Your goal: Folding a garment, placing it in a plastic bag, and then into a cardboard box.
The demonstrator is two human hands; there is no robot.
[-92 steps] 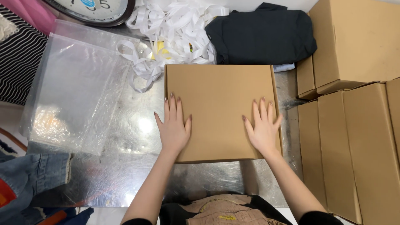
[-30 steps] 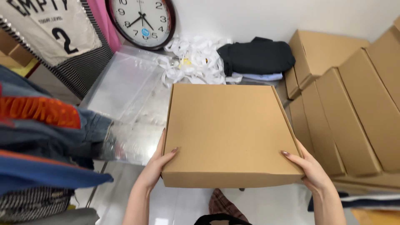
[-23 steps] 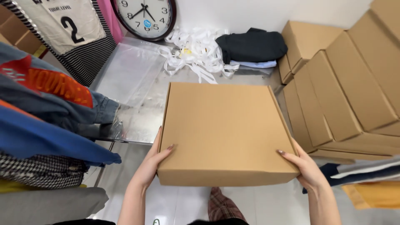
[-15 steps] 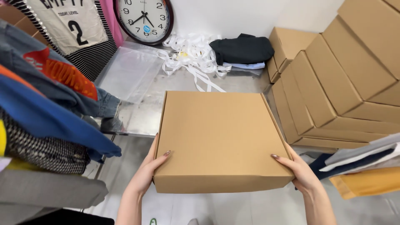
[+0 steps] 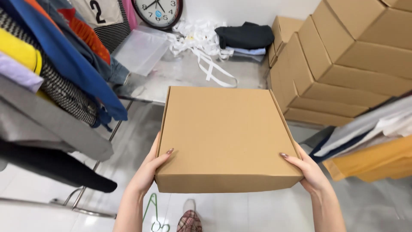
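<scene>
Gripping the flat cardboard box (image 5: 227, 137) between them, left hand (image 5: 148, 169) and right hand (image 5: 311, 172) at its near corners.

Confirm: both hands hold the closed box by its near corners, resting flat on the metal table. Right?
Not quite. In the head view the left hand and right hand hold the closed box in the air, off the metal table.
</scene>
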